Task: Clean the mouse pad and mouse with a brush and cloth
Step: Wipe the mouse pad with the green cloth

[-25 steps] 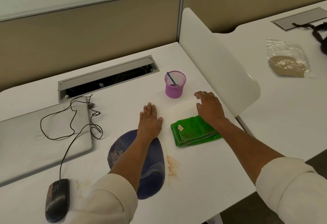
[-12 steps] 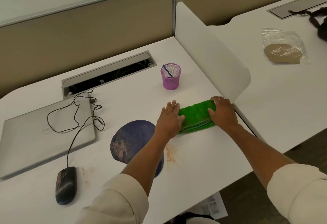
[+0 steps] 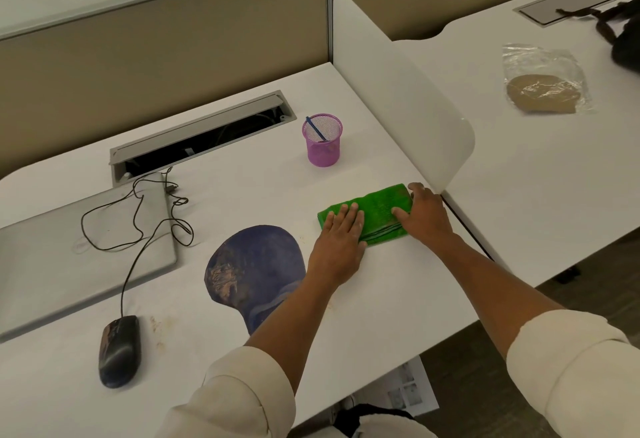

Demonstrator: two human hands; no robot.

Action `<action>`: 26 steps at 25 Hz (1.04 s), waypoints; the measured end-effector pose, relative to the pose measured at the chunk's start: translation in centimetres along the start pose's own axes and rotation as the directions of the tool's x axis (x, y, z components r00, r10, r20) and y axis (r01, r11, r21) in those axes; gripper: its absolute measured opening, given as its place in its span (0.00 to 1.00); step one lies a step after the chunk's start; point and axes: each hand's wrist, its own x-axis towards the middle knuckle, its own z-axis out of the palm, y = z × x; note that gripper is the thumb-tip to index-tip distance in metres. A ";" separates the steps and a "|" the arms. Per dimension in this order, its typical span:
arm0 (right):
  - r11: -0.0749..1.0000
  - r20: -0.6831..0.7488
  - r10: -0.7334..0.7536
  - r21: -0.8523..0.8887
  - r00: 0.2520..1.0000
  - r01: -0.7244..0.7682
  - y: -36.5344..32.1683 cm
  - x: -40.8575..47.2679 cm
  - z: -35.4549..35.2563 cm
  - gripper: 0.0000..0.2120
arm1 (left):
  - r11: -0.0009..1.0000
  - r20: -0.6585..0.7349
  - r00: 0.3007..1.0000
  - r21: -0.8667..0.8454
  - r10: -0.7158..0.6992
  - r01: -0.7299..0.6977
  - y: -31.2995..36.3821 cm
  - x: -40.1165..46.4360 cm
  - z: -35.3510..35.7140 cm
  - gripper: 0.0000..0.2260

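Well left of your hands the mouse (image 3: 119, 351) lies on the bench (image 3: 242, 188); the soiled mouse pad (image 3: 254, 266) sits just beside your left hand (image 3: 341, 242). That hand lies flat, fingers straight, on the folded green cloth (image 3: 375, 211); your right hand (image 3: 427, 218) curls over its far end. You seem to be readying the cloth. The brush (image 3: 317, 129) stands in the pink cup (image 3: 322, 141) beyond your hands, so fetch it next.

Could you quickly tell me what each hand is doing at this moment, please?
Left hand: open, fingers straight, resting flat on the green cloth.
Right hand: on the cloth's far end; whether it grips or just presses cannot be told.
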 end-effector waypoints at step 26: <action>0.889 0.113 -0.056 0.458 0.992 -0.002 -8.0 -2.9 -7.2 0.17 | 0.583 -0.139 0.860 -0.786 -0.491 0.206 -2.1 -1.8 -1.4 0.25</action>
